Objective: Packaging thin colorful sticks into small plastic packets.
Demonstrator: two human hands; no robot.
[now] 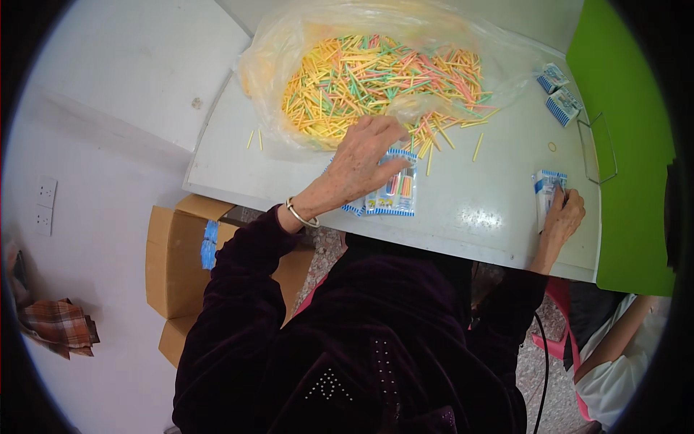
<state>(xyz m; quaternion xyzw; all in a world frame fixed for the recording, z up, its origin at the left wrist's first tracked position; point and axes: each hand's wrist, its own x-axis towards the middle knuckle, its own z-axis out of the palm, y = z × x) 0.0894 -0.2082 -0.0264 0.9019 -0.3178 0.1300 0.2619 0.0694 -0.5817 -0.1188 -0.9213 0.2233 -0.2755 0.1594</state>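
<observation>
My left hand (365, 159) hovers at the near edge of a heap of thin yellow, pink and green sticks (383, 87), its thumb held apart from the bent fingers. I see nothing in it. Beneath and beside its thumb lie small clear packets (391, 195) with blue-striped ends and coloured sticks inside. Over on the right of the table, my right hand (566, 217) closes on a blue-and-white packet (547, 189), fingertips at its right edge. Whether more packets lie under that one, I cannot tell.
A large clear plastic bag (264, 94) spreads under and around the heap on the white table (463, 195). Two bundles of packets (562, 106) and a wire frame (611, 155) sit near a green panel (622, 94). A cardboard box (165, 264) stands below left. Another person's arm (614, 333) shows lower right.
</observation>
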